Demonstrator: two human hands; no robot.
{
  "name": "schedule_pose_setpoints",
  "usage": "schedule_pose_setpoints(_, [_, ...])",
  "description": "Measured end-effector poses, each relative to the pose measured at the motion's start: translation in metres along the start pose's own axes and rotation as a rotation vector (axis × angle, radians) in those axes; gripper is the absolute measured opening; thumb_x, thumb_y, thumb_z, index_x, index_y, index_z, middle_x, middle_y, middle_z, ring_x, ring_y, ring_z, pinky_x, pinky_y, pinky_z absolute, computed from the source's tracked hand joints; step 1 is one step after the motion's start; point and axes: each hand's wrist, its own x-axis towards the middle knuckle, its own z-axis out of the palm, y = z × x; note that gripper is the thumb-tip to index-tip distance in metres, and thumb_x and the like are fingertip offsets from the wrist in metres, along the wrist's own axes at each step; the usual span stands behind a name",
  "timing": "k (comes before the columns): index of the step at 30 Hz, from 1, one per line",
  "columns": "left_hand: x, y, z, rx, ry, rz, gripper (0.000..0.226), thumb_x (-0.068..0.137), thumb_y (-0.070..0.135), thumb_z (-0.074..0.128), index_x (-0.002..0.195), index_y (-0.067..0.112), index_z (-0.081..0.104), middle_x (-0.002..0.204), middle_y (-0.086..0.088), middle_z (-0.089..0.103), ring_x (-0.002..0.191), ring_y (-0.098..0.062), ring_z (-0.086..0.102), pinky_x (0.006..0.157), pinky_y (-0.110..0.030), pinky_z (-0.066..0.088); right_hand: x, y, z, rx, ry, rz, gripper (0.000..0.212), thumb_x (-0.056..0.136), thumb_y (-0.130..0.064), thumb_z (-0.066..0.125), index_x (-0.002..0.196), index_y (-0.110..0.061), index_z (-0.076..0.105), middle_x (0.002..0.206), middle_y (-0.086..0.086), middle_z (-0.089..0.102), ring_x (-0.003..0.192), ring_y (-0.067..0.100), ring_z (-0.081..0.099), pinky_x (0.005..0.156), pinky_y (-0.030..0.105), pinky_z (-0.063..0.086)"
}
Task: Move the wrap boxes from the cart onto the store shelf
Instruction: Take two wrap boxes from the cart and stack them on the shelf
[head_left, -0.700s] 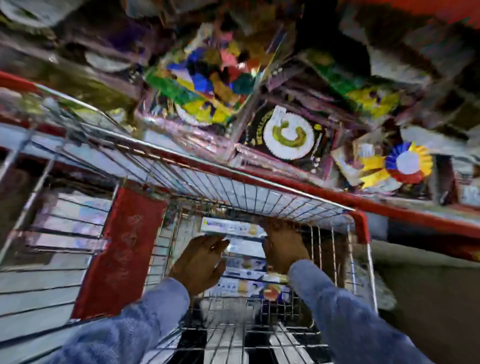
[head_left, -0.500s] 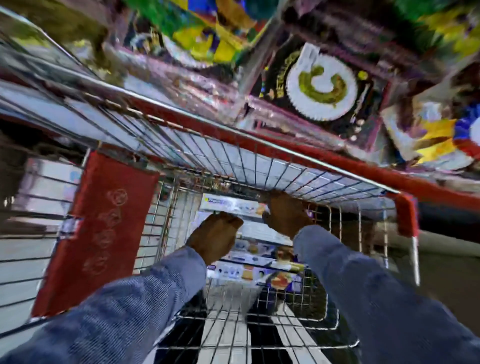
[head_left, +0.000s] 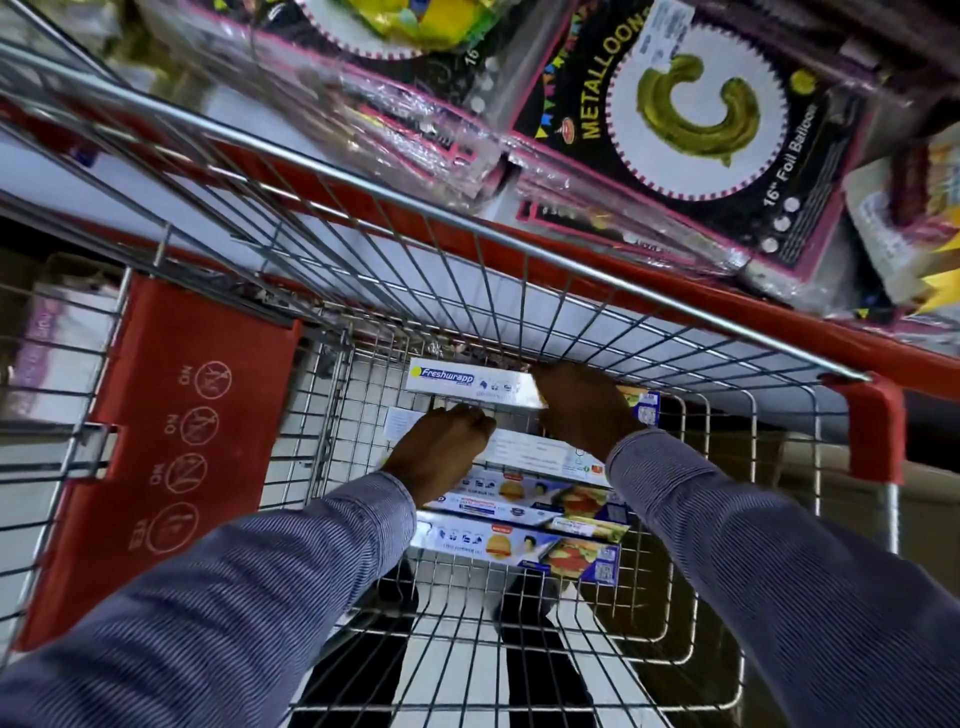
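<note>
A red plastic flap (head_left: 171, 457) with printed warning symbols hangs on the left of the wire cart (head_left: 519, 291), which stands against a store shelf (head_left: 649, 291) stocked with foil balloon packs (head_left: 691, 119). Inside the cart, the left hand (head_left: 441, 449) rests on a stack of wrap boxes (head_left: 519, 519), fingers curled against the near edge of the top white box (head_left: 467, 384); whether they fully grip it cannot be told. Further right, the right hand (head_left: 582, 410) lies closed over the same box's other end. The remaining boxes sit flat on the cart floor, none yet on the shelf. The risk, judging from this reach: the long box could catch on the cart's wire wall as it rises, or slip from a loose left-hand hold and knock the stack askew. The balloon packs overhanging the shelf edge could also be dislodged.
</note>
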Motion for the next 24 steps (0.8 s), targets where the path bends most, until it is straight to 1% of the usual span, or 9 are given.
schedule_pose_setpoints(3, [-0.015,0.006,-0.022,0.006,0.022,-0.01,0.052,0.072,0.003,0.074,0.121,0.003,0.058,0.115,-0.017,0.066,0.1,-0.036,0.064,0.078,-0.045,0.058,-0.023,-0.003,-0.022,0.049,0.053,0.006,0.048,0.083,-0.018,0.066,0.129,-0.01,0.055,0.122,0.015,0.066,0.113,0.036,0.062,0.092,0.042,0.052])
schedule_pose_setpoints(6, [-0.046,0.012,-0.054,-0.027,0.05,-0.017,0.063,0.067,0.022,0.084,0.122,0.001,0.061,0.118,-0.019,0.069,0.097,-0.036,0.069,0.071,-0.041,0.062,-0.05,-0.01,-0.055,0.12,0.053,-0.019,0.051,0.086,-0.027,0.065,0.133,-0.01,0.052,0.126,0.016,0.064,0.116,0.036,0.059,0.098,0.043,0.049])
schedule_pose_setpoints(9, [-0.091,0.022,-0.109,-0.099,0.115,-0.058,0.065,0.072,0.033,0.08,0.127,0.007,0.059,0.125,-0.013,0.068,0.107,-0.031,0.068,0.081,-0.039,0.06,-0.088,-0.023,-0.115,0.13,0.079,-0.068,0.052,0.087,-0.033,0.063,0.133,-0.012,0.051,0.128,0.014,0.061,0.119,0.034,0.055,0.101,0.041,0.045])
schedule_pose_setpoints(12, [-0.136,0.035,-0.178,-0.058,0.232,-0.038,0.065,0.06,0.042,0.081,0.117,0.015,0.067,0.111,-0.003,0.075,0.09,-0.021,0.074,0.065,-0.029,0.06,-0.127,-0.038,-0.188,0.151,0.171,-0.144,0.05,0.079,-0.041,0.067,0.125,-0.022,0.059,0.121,0.009,0.066,0.115,0.03,0.059,0.092,0.035,0.047])
schedule_pose_setpoints(14, [-0.159,0.047,-0.231,-0.001,0.348,-0.008,0.059,0.059,0.05,0.068,0.11,0.021,0.071,0.104,0.002,0.077,0.087,-0.018,0.073,0.061,-0.024,0.057,-0.148,-0.047,-0.239,0.174,0.215,-0.189,0.047,0.074,-0.042,0.069,0.117,-0.024,0.064,0.113,0.007,0.07,0.107,0.028,0.063,0.084,0.034,0.05])
schedule_pose_setpoints(17, [-0.197,0.07,-0.315,0.065,0.464,-0.002,0.06,0.058,0.061,0.055,0.109,0.032,0.067,0.106,0.011,0.075,0.094,-0.013,0.069,0.066,-0.022,0.056,-0.19,-0.061,-0.327,0.168,0.261,-0.218,0.047,0.076,-0.039,0.07,0.119,-0.023,0.064,0.113,0.006,0.069,0.106,0.028,0.061,0.081,0.034,0.049])
schedule_pose_setpoints(19, [-0.212,0.078,-0.362,0.067,0.54,-0.031,0.064,0.055,0.064,0.059,0.113,0.039,0.063,0.108,0.016,0.074,0.096,-0.01,0.068,0.07,-0.023,0.055,-0.211,-0.067,-0.379,0.151,0.315,-0.251,0.046,0.072,-0.042,0.069,0.114,-0.024,0.065,0.107,0.006,0.072,0.1,0.027,0.064,0.082,0.038,0.054])
schedule_pose_setpoints(22, [-0.233,0.093,-0.429,0.077,0.587,-0.062,0.059,0.051,0.06,0.063,0.108,0.043,0.064,0.1,0.015,0.075,0.093,-0.01,0.069,0.07,-0.029,0.055,-0.244,-0.071,-0.447,0.126,0.411,-0.244,0.044,0.067,-0.044,0.07,0.105,-0.023,0.068,0.09,0.006,0.075,0.082,0.026,0.067,0.073,0.041,0.057])
schedule_pose_setpoints(24, [-0.24,0.1,-0.468,0.082,0.618,-0.063,0.06,0.05,0.061,0.063,0.108,0.047,0.064,0.095,0.016,0.076,0.09,-0.007,0.069,0.07,-0.031,0.055,-0.262,-0.069,-0.483,0.129,0.482,-0.244,0.046,0.068,-0.042,0.072,0.103,-0.013,0.069,0.097,0.014,0.073,0.088,0.032,0.067,0.077,0.045,0.057])
